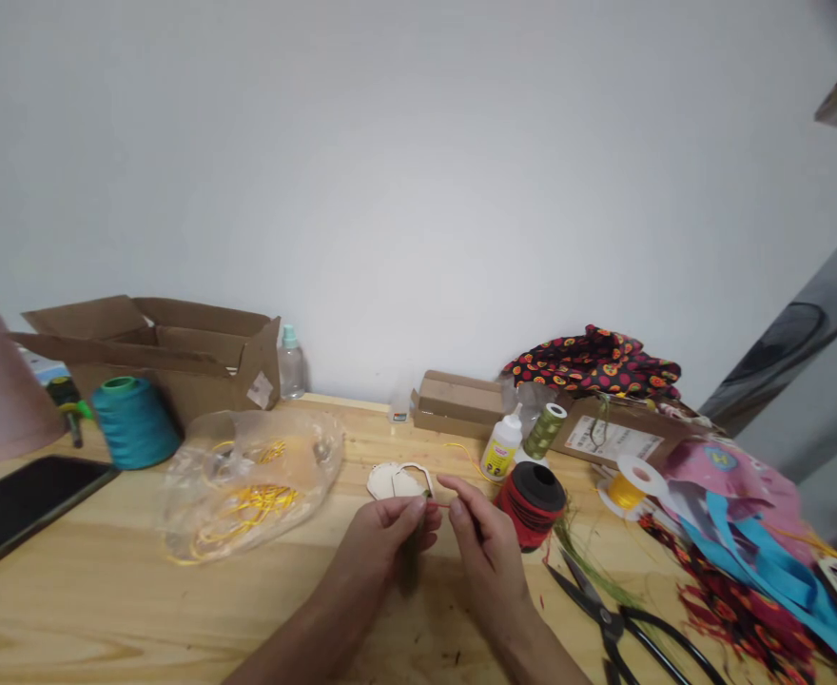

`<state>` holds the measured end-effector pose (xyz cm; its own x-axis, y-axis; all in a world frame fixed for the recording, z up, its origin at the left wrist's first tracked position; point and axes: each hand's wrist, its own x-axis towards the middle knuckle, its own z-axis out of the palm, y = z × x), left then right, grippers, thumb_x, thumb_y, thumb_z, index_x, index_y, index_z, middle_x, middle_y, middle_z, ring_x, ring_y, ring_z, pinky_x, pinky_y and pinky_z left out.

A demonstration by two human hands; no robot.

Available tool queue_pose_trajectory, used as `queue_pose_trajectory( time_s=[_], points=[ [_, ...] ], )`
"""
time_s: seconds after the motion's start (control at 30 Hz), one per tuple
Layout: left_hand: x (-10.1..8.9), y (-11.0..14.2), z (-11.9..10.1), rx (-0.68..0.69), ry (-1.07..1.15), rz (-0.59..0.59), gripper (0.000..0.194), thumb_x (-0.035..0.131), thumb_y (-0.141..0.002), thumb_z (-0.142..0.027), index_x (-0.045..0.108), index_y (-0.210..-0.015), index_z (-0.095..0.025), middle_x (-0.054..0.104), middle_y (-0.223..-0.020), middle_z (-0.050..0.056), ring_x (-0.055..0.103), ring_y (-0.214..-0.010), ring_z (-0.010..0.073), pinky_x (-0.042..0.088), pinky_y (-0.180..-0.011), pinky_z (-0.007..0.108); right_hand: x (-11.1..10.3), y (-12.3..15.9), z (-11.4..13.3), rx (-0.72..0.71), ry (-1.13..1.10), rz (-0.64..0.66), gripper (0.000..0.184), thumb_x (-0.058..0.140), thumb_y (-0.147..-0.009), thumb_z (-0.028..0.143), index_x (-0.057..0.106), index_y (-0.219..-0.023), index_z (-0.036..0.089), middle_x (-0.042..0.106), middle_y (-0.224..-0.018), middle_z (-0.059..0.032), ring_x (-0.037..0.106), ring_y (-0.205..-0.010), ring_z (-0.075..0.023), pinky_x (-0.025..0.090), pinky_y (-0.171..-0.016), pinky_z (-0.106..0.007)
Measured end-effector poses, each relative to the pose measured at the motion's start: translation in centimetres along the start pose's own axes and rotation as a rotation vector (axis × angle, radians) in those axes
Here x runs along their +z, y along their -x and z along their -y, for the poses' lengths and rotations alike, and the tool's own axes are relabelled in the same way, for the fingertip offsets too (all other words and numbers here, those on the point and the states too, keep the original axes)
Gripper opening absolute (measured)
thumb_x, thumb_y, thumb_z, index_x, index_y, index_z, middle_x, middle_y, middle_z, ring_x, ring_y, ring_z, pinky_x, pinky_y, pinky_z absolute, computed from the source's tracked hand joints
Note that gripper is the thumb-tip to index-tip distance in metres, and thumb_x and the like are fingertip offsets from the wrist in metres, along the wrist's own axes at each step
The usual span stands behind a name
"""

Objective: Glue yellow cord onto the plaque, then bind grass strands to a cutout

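Observation:
My left hand [394, 535] is closed on a bundle of dark green thread [409, 563], which hangs below its fingers, somewhat blurred. A short red thread [439, 504] runs across from the top of the bundle to my right hand [486, 542], whose thumb and fingers pinch its end while the index finger reaches forward. Just beyond both hands lies a pale flat cut-out piece [394, 480] with a thin curved outline. To the right of my right hand stands a black-topped spool of red cord [531, 504].
Large black scissors [610, 623] lie open at front right, near loose green threads [590, 561]. Behind are a glue bottle [502, 447], a green thread spool [545, 431] and cardboard boxes [461, 400]. Leftward are a plastic bag of yellow cord [254, 476], a teal thread cone [133, 423] and a phone [29, 504].

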<state>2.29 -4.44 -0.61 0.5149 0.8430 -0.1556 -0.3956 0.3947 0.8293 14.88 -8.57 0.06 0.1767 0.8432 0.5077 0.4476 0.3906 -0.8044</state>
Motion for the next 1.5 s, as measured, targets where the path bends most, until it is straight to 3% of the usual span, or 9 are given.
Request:
queue_pose_trajectory(
  time_s=[0.3,0.43,0.63,0.73,0.87,0.97,1.07,1.5],
  points=[
    [0.1,-0.2,0.0,0.033,-0.076,-0.024,0.024,0.068,-0.063,-0.036,0.067,-0.066,-0.012,0.064,-0.065,0.004,0.055,-0.065,0.0126,0.041,-0.068,0.024,0.2,0.2,0.0,-0.001,0.024,0.030,0.026,0.042,-0.082,0.021,0.059,-0.102,0.020,0.066,-0.095,-0.0051,0.060,-0.085,-0.0162,0.046,-0.076,-0.025],
    [0.1,-0.2,-0.3,0.052,-0.087,-0.056,0.024,0.068,-0.062,-0.035,0.065,-0.064,-0.012,0.063,-0.063,0.003,0.056,-0.066,0.0136,0.043,-0.071,0.026,0.1,0.1,-0.3,0.028,0.079,0.055,0.027,0.044,-0.082,0.024,0.057,-0.105,0.018,0.064,-0.073,-0.0019,0.058,-0.063,-0.0137,0.046,-0.060,-0.023],
    [0.0,-0.3,-0.3,0.085,-0.117,-0.056,0.027,0.067,-0.062,-0.037,0.064,-0.067,-0.011,0.063,-0.063,0.004,0.056,-0.067,0.0155,0.043,-0.072,0.029,0.1,-0.2,-0.6,-0.077,0.145,0.036,0.015,0.052,-0.078,0.024,0.066,-0.075,0.019,0.058,-0.063,-0.0014,0.050,-0.057,-0.0123,0.041,-0.056,-0.024],
    [0.1,-0.2,-0.3,0.070,-0.093,-0.084,0.026,0.067,-0.063,-0.038,0.065,-0.067,-0.012,0.063,-0.065,0.004,0.056,-0.068,0.0146,0.042,-0.071,0.027,0.0,-0.2,-0.2,-0.054,0.125,-0.024,0.015,0.054,-0.077,0.024,0.065,-0.070,0.018,0.055,-0.059,-0.0007,0.047,-0.054,-0.0116,0.039,-0.052,-0.023],
    [0.4,0.1,-0.6,0.006,-0.050,-0.068,0.026,0.068,-0.062,-0.038,0.066,-0.066,-0.013,0.063,-0.064,0.003,0.054,-0.064,0.0114,0.040,-0.062,0.021,0.0,-0.5,0.3,0.113,-0.103,-0.075,0.013,0.058,-0.073,0.026,0.066,-0.067,0.018,0.057,-0.062,-0.0009,0.051,-0.058,-0.0118,0.042,-0.053,-0.022],
    [0.5,0.2,-0.6,-0.037,-0.044,0.023,0.025,0.068,-0.062,-0.036,0.066,-0.065,-0.012,0.062,-0.064,0.004,0.052,-0.065,0.0114,0.038,-0.057,0.019,0.1,-0.6,0.5,0.232,-0.369,-0.056,0.014,0.063,-0.068,0.028,0.066,-0.061,0.017,0.062,-0.074,-0.0043,0.057,-0.068,-0.0146,0.046,-0.061,-0.024],
    [0.5,0.3,-0.5,-0.059,-0.038,0.105,0.024,0.065,-0.066,-0.035,0.066,-0.066,-0.011,0.061,-0.064,0.004,0.051,-0.063,0.0104,0.037,-0.055,0.018,0.3,-0.7,0.5,0.330,-0.509,-0.018,0.015,0.066,-0.064,0.030,0.068,-0.061,0.016,0.064,-0.080,-0.0061,0.056,-0.060,-0.0128,0.047,-0.054,-0.025],
    [0.9,0.7,-0.9,-0.113,-0.046,0.135,0.025,0.068,-0.063,-0.035,0.065,-0.061,-0.010,0.059,-0.060,0.002,0.048,-0.054,0.0073,0.037,-0.052,0.017,0.0,-1.0,1.0,0.420,-0.620,0.049,0.007,0.069,-0.060,0.024,0.071,-0.062,0.017,0.057,-0.050,0.0018,0.047,-0.044,-0.0075,0.041,-0.046,-0.021]
  ],
)
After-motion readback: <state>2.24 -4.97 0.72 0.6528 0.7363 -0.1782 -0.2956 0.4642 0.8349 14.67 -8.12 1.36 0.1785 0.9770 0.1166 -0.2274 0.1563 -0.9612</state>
